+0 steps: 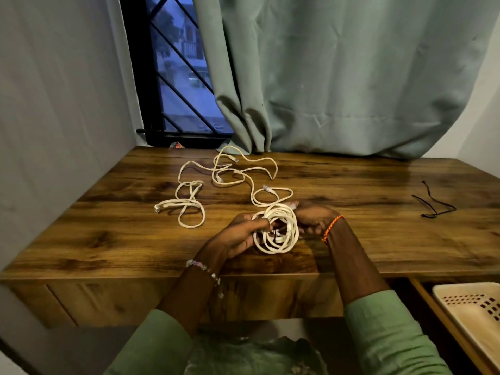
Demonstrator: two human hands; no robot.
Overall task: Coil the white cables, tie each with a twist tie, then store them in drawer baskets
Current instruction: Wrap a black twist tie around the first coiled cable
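Observation:
A coiled white cable point(273, 246) hangs between my hands just above the wooden desk point(378, 239). My left hand point(243, 234) grips the coil's left side. My right hand point(311, 217) grips its upper right side. A thin dark tie seems to sit inside the coil, too small to tell clearly. Loose white cables point(230, 174) lie tangled further back on the desk, and one folded bundle point(186, 205) lies to the left. Black twist ties point(433, 204) rest at the right of the desk.
An open drawer at the lower right holds a cream perforated basket point(476, 307). A green curtain point(338, 77) hangs behind the desk, beside a barred window point(178, 77). A grey wall point(59, 117) borders the left side.

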